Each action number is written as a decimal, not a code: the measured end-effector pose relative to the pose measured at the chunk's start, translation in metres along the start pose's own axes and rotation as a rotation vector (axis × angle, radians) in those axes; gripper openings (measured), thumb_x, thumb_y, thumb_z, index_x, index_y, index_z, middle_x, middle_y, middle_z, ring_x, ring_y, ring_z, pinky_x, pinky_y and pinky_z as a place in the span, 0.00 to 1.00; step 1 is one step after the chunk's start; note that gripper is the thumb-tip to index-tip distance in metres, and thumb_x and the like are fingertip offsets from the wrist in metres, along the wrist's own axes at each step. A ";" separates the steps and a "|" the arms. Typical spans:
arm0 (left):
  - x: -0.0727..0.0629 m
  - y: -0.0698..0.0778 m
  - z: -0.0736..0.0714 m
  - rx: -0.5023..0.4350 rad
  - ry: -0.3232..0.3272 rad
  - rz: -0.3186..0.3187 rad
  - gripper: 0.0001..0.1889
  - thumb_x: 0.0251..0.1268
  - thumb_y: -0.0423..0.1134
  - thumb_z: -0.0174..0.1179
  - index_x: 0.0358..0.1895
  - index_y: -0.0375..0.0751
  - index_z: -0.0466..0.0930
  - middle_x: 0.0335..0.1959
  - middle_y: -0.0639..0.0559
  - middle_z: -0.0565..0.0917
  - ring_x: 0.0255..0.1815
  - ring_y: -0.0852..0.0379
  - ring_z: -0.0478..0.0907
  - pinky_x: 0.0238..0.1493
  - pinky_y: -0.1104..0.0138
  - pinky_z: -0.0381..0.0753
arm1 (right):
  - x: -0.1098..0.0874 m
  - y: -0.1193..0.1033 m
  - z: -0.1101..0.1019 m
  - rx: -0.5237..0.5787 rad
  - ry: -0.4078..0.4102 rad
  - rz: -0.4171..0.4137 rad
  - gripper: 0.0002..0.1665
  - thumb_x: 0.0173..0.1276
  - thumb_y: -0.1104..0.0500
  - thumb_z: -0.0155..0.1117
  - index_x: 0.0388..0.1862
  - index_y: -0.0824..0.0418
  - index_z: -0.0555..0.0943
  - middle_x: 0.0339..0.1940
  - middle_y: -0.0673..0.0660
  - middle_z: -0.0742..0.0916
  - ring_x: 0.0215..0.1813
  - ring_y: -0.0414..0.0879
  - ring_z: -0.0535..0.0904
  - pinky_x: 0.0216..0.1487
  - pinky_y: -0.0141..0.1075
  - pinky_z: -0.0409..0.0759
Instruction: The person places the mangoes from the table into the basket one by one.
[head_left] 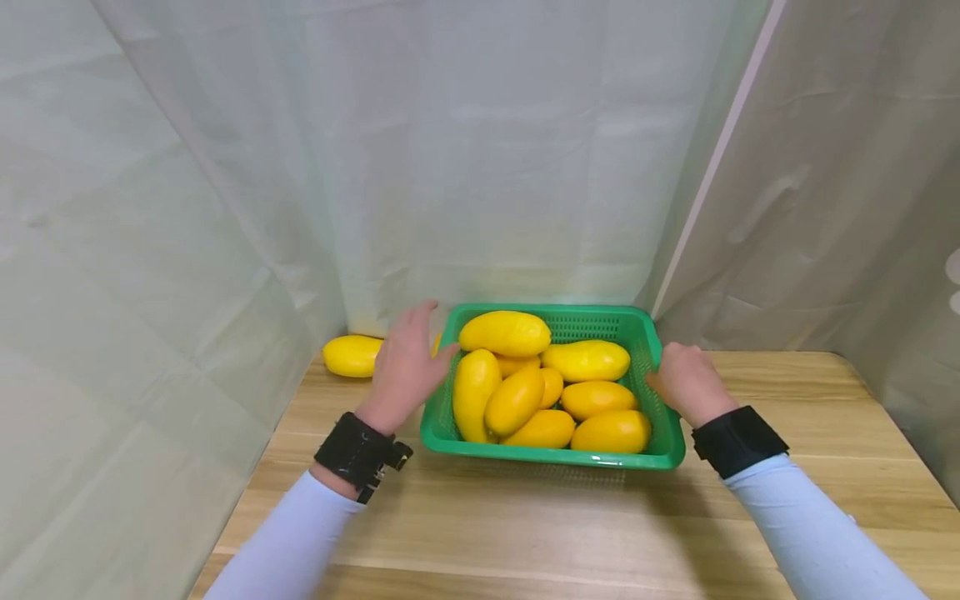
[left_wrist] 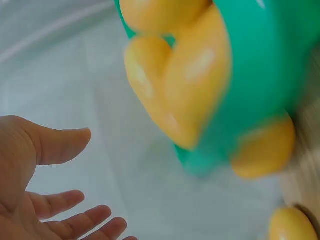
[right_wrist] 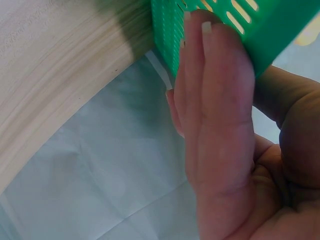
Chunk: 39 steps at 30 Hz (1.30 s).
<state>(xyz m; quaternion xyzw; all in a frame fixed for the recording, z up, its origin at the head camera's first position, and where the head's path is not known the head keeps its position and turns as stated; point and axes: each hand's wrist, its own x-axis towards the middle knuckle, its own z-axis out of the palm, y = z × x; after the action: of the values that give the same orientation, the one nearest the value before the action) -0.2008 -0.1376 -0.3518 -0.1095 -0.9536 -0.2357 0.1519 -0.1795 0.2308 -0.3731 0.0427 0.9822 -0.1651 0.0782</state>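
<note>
A green plastic basket with slotted walls holds several smooth, oblong yellow fruits; their exact kind is unclear. At its right rim, my right hand grips the edge, thumb on the inner side and fingers along the slotted outer wall in the right wrist view. Beside the left rim is my left hand, its fingers spread and holding nothing. The left wrist view shows that hand apart from the blurred basket wall. One more yellow fruit lies outside the basket, partly hidden behind my left hand.
The basket is over a wooden table with a rounded back right corner. Pale sheeting hangs close behind the basket and along both sides. Another bit of yellow shows between my left hand and the basket.
</note>
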 end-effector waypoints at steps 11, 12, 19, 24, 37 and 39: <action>0.008 -0.090 0.004 0.119 -0.062 -0.067 0.42 0.43 0.39 0.70 0.67 0.45 0.61 0.65 0.38 0.66 0.65 0.35 0.63 0.53 0.35 0.63 | -0.002 0.003 0.001 -0.014 0.019 -0.011 0.15 0.62 0.58 0.60 0.29 0.72 0.75 0.19 0.59 0.76 0.21 0.49 0.76 0.19 0.32 0.73; 0.008 -0.097 0.005 0.137 -0.067 -0.075 0.44 0.42 0.40 0.71 0.67 0.46 0.61 0.65 0.38 0.66 0.65 0.34 0.61 0.54 0.34 0.61 | -0.002 0.003 0.002 -0.012 0.020 -0.012 0.15 0.62 0.58 0.60 0.29 0.71 0.74 0.19 0.59 0.76 0.21 0.49 0.75 0.19 0.32 0.73; 0.011 -0.132 0.012 0.183 -0.088 -0.095 0.50 0.34 0.43 0.76 0.68 0.52 0.59 0.67 0.39 0.62 0.67 0.30 0.54 0.56 0.25 0.45 | -0.002 0.003 0.002 -0.014 0.016 -0.007 0.15 0.62 0.58 0.60 0.28 0.71 0.74 0.19 0.59 0.76 0.21 0.49 0.75 0.19 0.32 0.73; 0.011 -0.147 0.014 0.223 -0.117 -0.099 0.53 0.33 0.43 0.77 0.69 0.49 0.58 0.69 0.35 0.59 0.68 0.24 0.49 0.55 0.24 0.43 | -0.001 0.004 0.003 -0.019 0.027 -0.015 0.15 0.61 0.57 0.61 0.29 0.71 0.75 0.20 0.59 0.77 0.22 0.50 0.75 0.20 0.33 0.72; 0.010 -0.165 0.021 0.318 -0.195 -0.121 0.54 0.30 0.46 0.78 0.68 0.46 0.58 0.68 0.33 0.59 0.68 0.23 0.48 0.54 0.24 0.45 | 0.000 0.001 0.002 -0.013 0.039 -0.021 0.14 0.61 0.58 0.61 0.29 0.71 0.75 0.20 0.59 0.77 0.22 0.50 0.75 0.20 0.33 0.72; 0.010 -0.168 0.022 0.331 -0.199 -0.118 0.53 0.30 0.47 0.77 0.68 0.46 0.60 0.68 0.34 0.60 0.67 0.23 0.49 0.54 0.24 0.46 | 0.000 0.001 0.002 -0.015 0.046 -0.027 0.14 0.61 0.58 0.61 0.28 0.71 0.75 0.20 0.59 0.77 0.22 0.50 0.75 0.20 0.33 0.72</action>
<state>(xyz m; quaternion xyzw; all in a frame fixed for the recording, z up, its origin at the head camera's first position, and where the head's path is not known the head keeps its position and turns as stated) -0.2624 -0.2706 -0.4364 -0.0498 -0.9944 -0.0724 0.0589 -0.1793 0.2312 -0.3750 0.0327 0.9855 -0.1575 0.0536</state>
